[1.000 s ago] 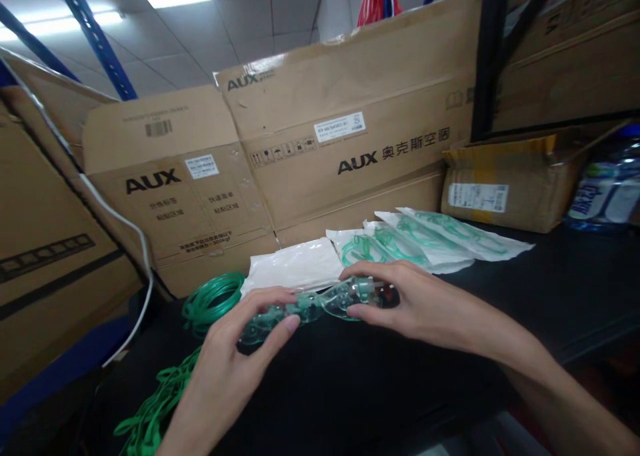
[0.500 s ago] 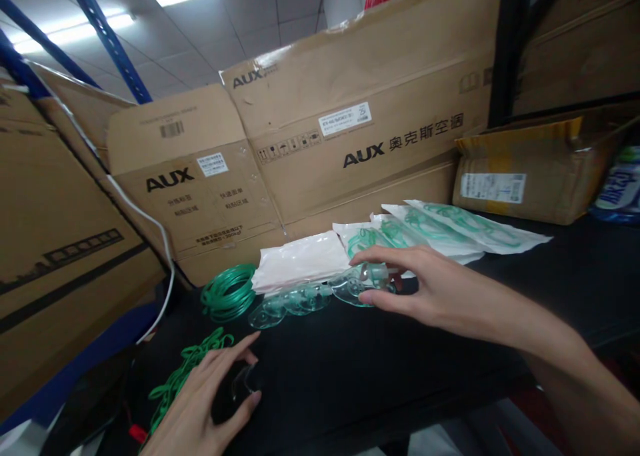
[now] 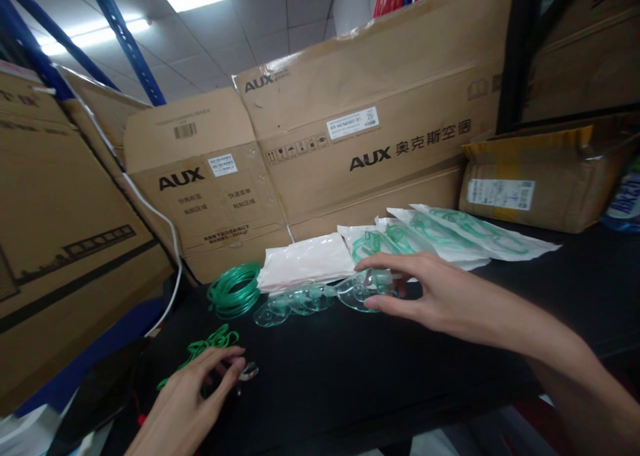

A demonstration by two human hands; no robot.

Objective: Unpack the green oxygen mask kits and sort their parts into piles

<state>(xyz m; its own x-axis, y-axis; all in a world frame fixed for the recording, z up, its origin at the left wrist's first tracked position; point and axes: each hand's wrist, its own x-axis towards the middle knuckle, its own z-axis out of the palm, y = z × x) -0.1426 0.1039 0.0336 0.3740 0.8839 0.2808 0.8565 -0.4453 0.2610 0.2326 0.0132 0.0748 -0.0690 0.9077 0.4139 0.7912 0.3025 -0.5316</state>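
Gripping a clear mask [image 3: 353,293] at its connector end, your right hand [image 3: 425,286] has the thumb low on the near side and the fingers over the top. This mask lies at the right end of a row of clear masks [image 3: 295,303], set along the front edge of the white packets [image 3: 307,261]. Your left hand [image 3: 187,393] is low over the black tabletop [image 3: 320,383], its thumb and forefinger narrowed close together beside a small shiny piece [image 3: 249,371]; you cannot be confirmed as holding it. Green straps [image 3: 214,339] lie just beyond that hand, with coiled green tubing [image 3: 233,295] behind them. Filled pouches [image 3: 505,241] containing green tubing overlap behind your right hand, near an open carton [image 3: 550,189].
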